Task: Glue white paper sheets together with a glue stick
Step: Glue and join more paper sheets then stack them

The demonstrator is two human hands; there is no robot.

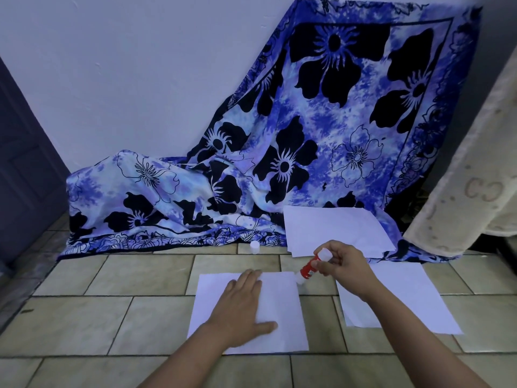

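Pinches glue stick [310, 267] near its top in right hand [344, 264], fingers curled, tip down at the far right corner of near paper sheet [279, 312]. Presses left hand [240, 309] flat on that sheet, fingers straight, close together. Leaves bare tiled floor [140, 275] left and near. Right, second sheet [414, 292]; far, paper stack [335, 228] on flowered cloth [251, 163], white cap [255, 247] beside its edge.

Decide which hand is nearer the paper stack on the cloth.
Right. The right hand, holding the glue stick, hovers just before the stack; the left hand presses the near sheet.
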